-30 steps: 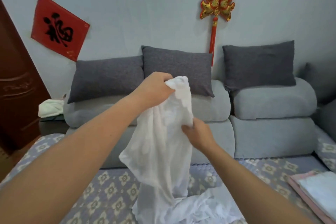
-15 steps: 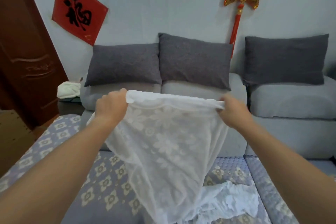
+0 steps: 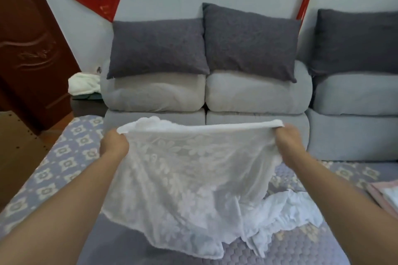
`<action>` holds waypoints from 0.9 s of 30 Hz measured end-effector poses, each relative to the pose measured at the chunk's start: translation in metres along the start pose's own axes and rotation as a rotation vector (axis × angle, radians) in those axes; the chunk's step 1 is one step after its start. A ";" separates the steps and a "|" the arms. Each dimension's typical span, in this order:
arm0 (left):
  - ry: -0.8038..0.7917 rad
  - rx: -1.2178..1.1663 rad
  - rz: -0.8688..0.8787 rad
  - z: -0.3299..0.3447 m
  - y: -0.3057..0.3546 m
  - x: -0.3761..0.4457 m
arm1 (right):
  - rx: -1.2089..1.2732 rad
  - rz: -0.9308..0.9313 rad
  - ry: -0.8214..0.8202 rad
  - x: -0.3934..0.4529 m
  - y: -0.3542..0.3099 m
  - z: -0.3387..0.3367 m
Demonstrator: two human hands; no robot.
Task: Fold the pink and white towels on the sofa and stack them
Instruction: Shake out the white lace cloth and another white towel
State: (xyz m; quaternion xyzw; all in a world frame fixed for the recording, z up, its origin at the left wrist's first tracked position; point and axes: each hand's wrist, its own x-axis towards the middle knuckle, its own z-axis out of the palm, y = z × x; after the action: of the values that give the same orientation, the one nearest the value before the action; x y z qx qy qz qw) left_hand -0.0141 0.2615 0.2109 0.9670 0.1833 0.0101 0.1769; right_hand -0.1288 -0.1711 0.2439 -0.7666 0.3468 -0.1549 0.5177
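A thin white towel with a flower pattern hangs spread out in front of me. My left hand grips its upper left corner and my right hand grips its upper right corner, so the top edge is pulled straight. Its lower part droops onto the sofa seat. Another crumpled white towel lies on the seat under and to the right of it. At the right edge sits a stack with a pink towel under a folded white one.
Dark grey pillows lean on the grey sofa back. A white cloth lies on a small side table at the left, beside a brown door. A cardboard box stands at the left edge.
My hands moved apart and lower, from bunching the towel to holding it stretched by its top corners. The camera tilted down and closer to the seat.
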 end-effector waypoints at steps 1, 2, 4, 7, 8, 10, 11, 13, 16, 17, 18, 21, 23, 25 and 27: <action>-0.059 -0.042 -0.001 -0.006 -0.004 0.014 | 0.040 0.028 -0.057 -0.009 -0.014 0.025; -0.093 -0.088 -0.002 -0.016 -0.007 0.029 | 0.028 0.014 -0.112 -0.017 -0.028 0.048; -0.067 -0.229 0.015 -0.049 -0.007 0.061 | -0.027 -0.034 -0.169 -0.025 -0.074 0.079; 0.137 -0.333 0.171 -0.153 0.022 0.101 | 0.008 -0.124 -0.047 -0.005 -0.174 0.070; 0.243 -0.358 0.227 -0.200 0.036 0.111 | 0.092 -0.152 0.046 0.005 -0.218 0.053; 0.528 -0.429 0.334 -0.299 0.068 0.112 | 0.294 -0.231 0.294 0.005 -0.301 0.012; 0.689 -0.485 0.380 -0.342 0.084 0.107 | 0.361 -0.309 0.396 -0.005 -0.337 -0.005; 0.878 -0.549 0.482 -0.394 0.111 0.083 | 0.336 -0.516 0.539 -0.032 -0.383 -0.021; 0.852 -0.305 0.655 -0.388 0.123 0.055 | -0.129 -0.694 0.452 -0.059 -0.385 0.012; 0.852 -0.204 0.706 -0.374 0.115 0.056 | -0.294 -0.710 0.335 -0.061 -0.370 0.027; 0.848 -0.129 0.736 -0.361 0.102 0.059 | -0.399 -0.705 0.250 -0.057 -0.355 0.038; 0.758 -0.017 0.657 -0.336 0.049 0.087 | -0.360 -0.554 0.349 -0.049 -0.319 0.033; 0.711 0.039 0.560 -0.322 0.007 0.101 | -0.322 -0.488 0.492 -0.055 -0.296 0.023; 0.663 0.085 0.528 -0.293 -0.035 0.110 | -0.342 -0.549 0.436 -0.067 -0.266 0.035; 0.528 0.123 0.519 -0.240 -0.083 0.112 | -0.512 -0.559 0.186 -0.084 -0.214 0.069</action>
State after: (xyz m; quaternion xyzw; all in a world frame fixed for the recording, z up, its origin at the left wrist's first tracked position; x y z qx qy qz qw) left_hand 0.0411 0.4552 0.4015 0.9541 -0.0284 0.2928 0.0568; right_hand -0.0683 -0.0173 0.4177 -0.9186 0.1973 -0.2675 0.2138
